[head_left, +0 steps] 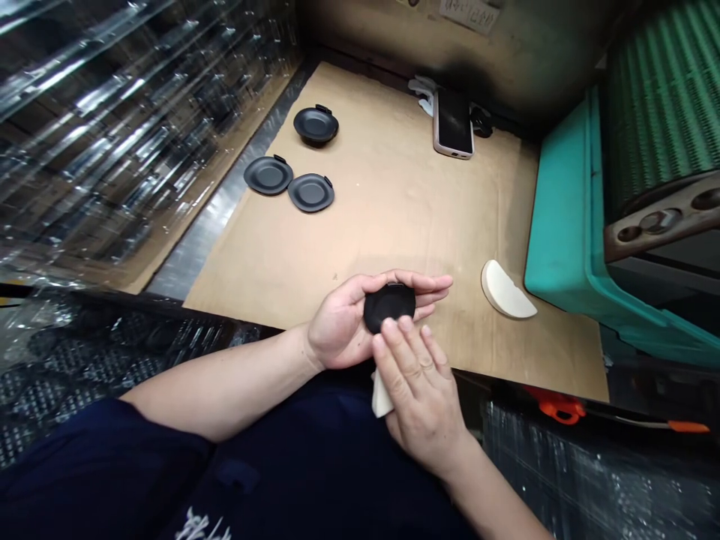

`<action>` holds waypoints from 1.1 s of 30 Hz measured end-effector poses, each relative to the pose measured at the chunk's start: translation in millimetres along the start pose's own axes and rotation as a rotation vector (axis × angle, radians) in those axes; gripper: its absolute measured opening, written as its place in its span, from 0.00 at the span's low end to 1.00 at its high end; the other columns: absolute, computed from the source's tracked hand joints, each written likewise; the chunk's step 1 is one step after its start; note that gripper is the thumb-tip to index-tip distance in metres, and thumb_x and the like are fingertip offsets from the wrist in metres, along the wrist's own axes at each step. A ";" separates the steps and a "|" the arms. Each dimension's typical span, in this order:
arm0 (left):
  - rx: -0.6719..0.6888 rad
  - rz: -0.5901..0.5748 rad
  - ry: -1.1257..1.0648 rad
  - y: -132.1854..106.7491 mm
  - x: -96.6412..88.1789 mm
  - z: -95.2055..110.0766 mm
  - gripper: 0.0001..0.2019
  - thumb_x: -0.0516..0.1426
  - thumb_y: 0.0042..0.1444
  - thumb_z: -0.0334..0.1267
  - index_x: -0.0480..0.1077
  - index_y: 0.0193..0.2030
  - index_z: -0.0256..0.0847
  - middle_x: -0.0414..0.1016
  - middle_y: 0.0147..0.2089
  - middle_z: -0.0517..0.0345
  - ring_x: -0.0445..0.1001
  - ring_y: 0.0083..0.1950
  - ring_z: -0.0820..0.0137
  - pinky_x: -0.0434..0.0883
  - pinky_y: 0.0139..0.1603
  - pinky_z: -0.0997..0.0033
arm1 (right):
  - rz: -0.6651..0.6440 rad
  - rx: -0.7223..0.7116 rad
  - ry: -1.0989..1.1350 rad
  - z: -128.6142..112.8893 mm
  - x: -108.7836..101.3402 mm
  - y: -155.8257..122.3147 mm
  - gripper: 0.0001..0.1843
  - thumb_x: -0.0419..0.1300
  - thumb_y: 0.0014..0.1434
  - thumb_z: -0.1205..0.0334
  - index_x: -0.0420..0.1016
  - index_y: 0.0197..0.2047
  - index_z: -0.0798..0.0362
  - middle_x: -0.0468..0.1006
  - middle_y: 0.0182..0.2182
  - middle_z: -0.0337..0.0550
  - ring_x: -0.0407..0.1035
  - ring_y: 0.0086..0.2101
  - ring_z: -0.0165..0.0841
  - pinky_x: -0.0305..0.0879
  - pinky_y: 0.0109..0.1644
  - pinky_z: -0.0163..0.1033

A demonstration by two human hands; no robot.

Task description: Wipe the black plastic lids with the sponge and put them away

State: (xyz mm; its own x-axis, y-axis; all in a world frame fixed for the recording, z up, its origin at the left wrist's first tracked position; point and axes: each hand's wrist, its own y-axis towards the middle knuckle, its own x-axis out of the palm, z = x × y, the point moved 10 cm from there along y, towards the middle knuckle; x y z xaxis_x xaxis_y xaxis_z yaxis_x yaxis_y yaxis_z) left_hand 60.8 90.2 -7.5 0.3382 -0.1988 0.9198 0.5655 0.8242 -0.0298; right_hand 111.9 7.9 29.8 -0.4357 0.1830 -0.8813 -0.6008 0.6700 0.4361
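My left hand cradles a small black dish-shaped part between its thumb and fingers, near the front edge of the table. Over the lower rim of that part lie the fingertips of my right hand, fingers side by side. A white wedge-shaped pad pokes out between the thumb and palm of the right hand; the rest of it is hidden. Three similar black dish-shaped parts rest at the left of the table. On the right lies a white half-round pad.
Brown cardboard covers the table. A phone lies at the back. A teal crate stands at the right beside a green ribbed object. Clear plastic trays are stacked on the left. An orange-handled tool sits below the front edge.
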 end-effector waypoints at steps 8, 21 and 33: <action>-0.051 0.015 0.008 -2.3 -1.2 -4.1 0.41 0.35 0.69 0.63 0.76 0.52 0.30 0.67 0.70 0.34 0.58 0.76 0.49 0.52 0.77 0.50 | 0.064 -0.047 0.043 -12.8 3.7 23.6 0.29 0.54 0.71 0.60 0.61 0.70 0.64 0.63 0.70 0.56 0.50 0.73 0.46 0.45 0.78 0.55; -0.039 -0.008 -0.017 -2.3 3.4 -1.2 0.42 0.34 0.69 0.64 0.76 0.52 0.29 0.66 0.70 0.32 0.60 0.75 0.47 0.54 0.75 0.47 | 0.035 -0.194 0.221 -30.8 -2.9 19.7 0.26 0.52 0.73 0.56 0.66 0.67 0.63 0.71 0.66 0.55 0.57 0.70 0.45 0.58 0.73 0.54; -0.023 -0.051 0.038 -2.4 9.5 -0.2 0.43 0.30 0.68 0.64 0.76 0.48 0.32 0.68 0.69 0.34 0.59 0.75 0.48 0.52 0.76 0.45 | 0.216 0.245 0.633 25.9 -29.2 26.9 0.26 0.65 0.60 0.77 0.75 0.61 0.53 0.78 0.50 0.47 0.76 0.49 0.36 0.76 0.54 0.43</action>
State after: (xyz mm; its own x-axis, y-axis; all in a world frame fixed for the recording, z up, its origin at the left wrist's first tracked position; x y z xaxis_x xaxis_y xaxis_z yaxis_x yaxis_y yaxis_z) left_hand 62.8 86.2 1.2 0.3361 -0.2607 0.9050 0.5998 0.8001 0.0077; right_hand 125.9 39.2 62.6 -0.8780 -0.0734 -0.4730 -0.3219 0.8218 0.4700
